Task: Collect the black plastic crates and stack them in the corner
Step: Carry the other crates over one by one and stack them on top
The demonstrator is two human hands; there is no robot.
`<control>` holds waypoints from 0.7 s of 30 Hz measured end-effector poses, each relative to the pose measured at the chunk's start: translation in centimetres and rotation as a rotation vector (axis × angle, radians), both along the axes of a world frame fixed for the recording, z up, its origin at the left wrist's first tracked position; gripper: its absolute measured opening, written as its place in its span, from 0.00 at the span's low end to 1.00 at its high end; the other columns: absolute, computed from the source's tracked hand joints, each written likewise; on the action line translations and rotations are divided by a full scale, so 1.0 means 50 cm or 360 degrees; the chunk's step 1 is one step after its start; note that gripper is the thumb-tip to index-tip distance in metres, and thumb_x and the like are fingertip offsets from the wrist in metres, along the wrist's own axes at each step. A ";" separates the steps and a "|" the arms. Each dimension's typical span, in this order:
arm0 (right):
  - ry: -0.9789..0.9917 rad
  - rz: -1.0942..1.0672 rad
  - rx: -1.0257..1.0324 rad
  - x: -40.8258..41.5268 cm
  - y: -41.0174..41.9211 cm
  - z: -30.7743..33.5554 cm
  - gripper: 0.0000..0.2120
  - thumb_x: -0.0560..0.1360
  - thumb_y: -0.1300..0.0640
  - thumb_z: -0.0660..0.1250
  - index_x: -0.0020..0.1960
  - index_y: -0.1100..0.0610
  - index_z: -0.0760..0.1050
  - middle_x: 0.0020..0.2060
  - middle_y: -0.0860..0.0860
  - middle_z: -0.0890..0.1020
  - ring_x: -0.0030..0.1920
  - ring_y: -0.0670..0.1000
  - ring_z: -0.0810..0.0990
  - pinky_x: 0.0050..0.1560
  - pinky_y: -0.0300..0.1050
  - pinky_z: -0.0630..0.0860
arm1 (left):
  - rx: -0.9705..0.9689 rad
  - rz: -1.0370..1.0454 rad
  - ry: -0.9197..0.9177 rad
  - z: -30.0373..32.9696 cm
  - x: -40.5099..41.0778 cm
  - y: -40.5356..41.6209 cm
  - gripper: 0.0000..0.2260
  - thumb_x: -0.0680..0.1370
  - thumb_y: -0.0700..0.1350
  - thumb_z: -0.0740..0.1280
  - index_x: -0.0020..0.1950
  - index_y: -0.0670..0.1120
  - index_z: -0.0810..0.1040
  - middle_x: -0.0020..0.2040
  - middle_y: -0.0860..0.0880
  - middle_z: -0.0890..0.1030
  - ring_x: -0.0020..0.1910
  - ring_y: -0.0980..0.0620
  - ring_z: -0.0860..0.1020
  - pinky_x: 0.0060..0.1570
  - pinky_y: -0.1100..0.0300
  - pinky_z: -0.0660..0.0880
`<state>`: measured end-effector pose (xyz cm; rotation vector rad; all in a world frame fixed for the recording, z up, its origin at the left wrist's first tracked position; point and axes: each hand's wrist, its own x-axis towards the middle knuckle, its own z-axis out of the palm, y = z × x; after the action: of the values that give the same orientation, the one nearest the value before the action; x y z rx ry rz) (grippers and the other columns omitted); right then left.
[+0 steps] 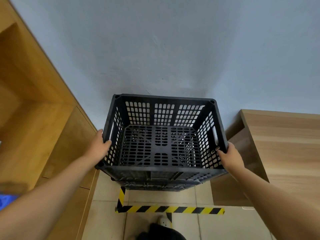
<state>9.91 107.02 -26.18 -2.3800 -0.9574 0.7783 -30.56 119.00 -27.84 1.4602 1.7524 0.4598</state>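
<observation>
A black perforated plastic crate [161,144] stands empty and upright in front of the pale wall, on top of more black crates [155,184] whose sides show beneath it. My left hand [99,146] grips its left rim, thumb hooked over the edge. My right hand [229,157] grips the right rim near the front corner, fingers curled over the edge. The stack sits inside a floor area marked by yellow-black tape [169,209].
A tall wooden cabinet [43,118] runs along the left. A wooden desk [285,144] stands on the right, close to the crate. The floor is pale tile [190,226]. A shoe [164,222] shows at the bottom. Something blue [7,201] sits at far left.
</observation>
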 end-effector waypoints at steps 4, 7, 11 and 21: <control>-0.0032 -0.0071 -0.0018 -0.022 -0.020 -0.005 0.22 0.78 0.55 0.60 0.70 0.60 0.61 0.57 0.60 0.78 0.49 0.57 0.78 0.50 0.55 0.77 | 0.0053 -0.0002 0.0083 -0.016 -0.010 -0.033 0.17 0.78 0.36 0.60 0.67 0.44 0.67 0.52 0.48 0.75 0.51 0.46 0.75 0.47 0.54 0.71; -0.0016 -0.0094 -0.0009 -0.035 -0.023 -0.005 0.23 0.78 0.53 0.60 0.70 0.60 0.60 0.56 0.60 0.78 0.47 0.56 0.76 0.46 0.51 0.75 | 0.0075 0.0026 0.0100 -0.016 -0.007 -0.038 0.17 0.79 0.35 0.58 0.67 0.44 0.67 0.51 0.48 0.74 0.50 0.46 0.75 0.45 0.54 0.71; 0.0042 -0.0115 -0.0014 -0.051 -0.032 -0.010 0.23 0.78 0.52 0.60 0.69 0.61 0.61 0.51 0.58 0.77 0.44 0.54 0.75 0.44 0.49 0.75 | 0.0083 0.0039 0.0146 -0.016 -0.019 -0.037 0.17 0.79 0.35 0.57 0.69 0.44 0.66 0.53 0.46 0.75 0.48 0.47 0.74 0.43 0.54 0.70; -0.0046 -0.0079 -0.0101 -0.070 -0.053 -0.029 0.21 0.79 0.50 0.59 0.66 0.61 0.60 0.44 0.54 0.75 0.38 0.53 0.76 0.38 0.48 0.74 | 0.0062 0.0065 0.0176 -0.037 -0.031 -0.040 0.21 0.80 0.36 0.55 0.73 0.46 0.61 0.60 0.43 0.76 0.47 0.47 0.75 0.42 0.54 0.73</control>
<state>6.39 104.38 -27.63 -2.4663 -0.8939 0.7683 -32.10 116.98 -29.70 1.5048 1.8726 0.4436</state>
